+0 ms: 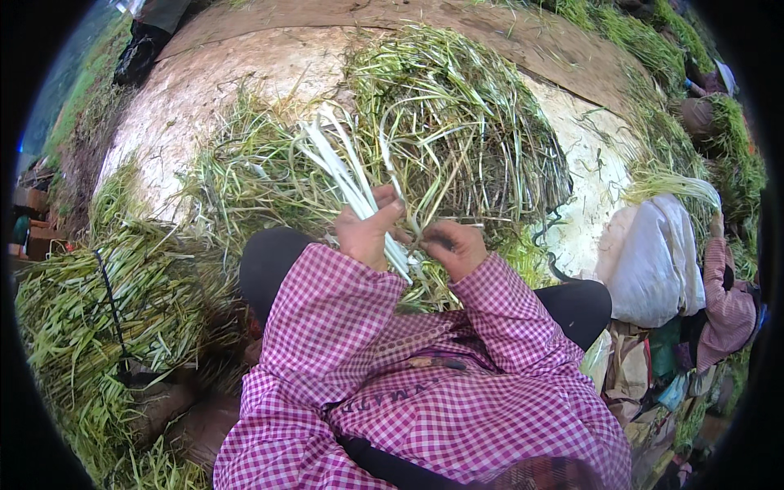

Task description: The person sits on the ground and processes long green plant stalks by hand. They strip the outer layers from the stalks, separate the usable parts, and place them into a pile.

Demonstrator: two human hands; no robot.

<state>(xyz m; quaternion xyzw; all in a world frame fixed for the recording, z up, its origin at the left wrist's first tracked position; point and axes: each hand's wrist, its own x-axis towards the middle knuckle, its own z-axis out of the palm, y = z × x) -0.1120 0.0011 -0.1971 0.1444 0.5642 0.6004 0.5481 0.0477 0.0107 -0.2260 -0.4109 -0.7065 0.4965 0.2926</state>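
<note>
My left hand (369,228) grips a small bunch of long, smooth white stalks (343,168), held at a slant over my lap. Their lower ends show beneath the palm. Close by on the right, the fingers of my right hand (454,246) pinch the lower part of a single leafy stalk (392,162), whose pale upper length passes the left fingertips. Just beyond both hands lies a large heap of green and yellowing leafy stalks (453,110). Looser leaves and stalks (257,165) spread to its left.
A strapped bundle of leafy stalks (116,300) lies at my left. On the right, another person (729,306) holds pale stalks (680,184) beside a white sack (655,269). A pale board (177,116) lies under the heap, with more greenery (637,43) at the far right.
</note>
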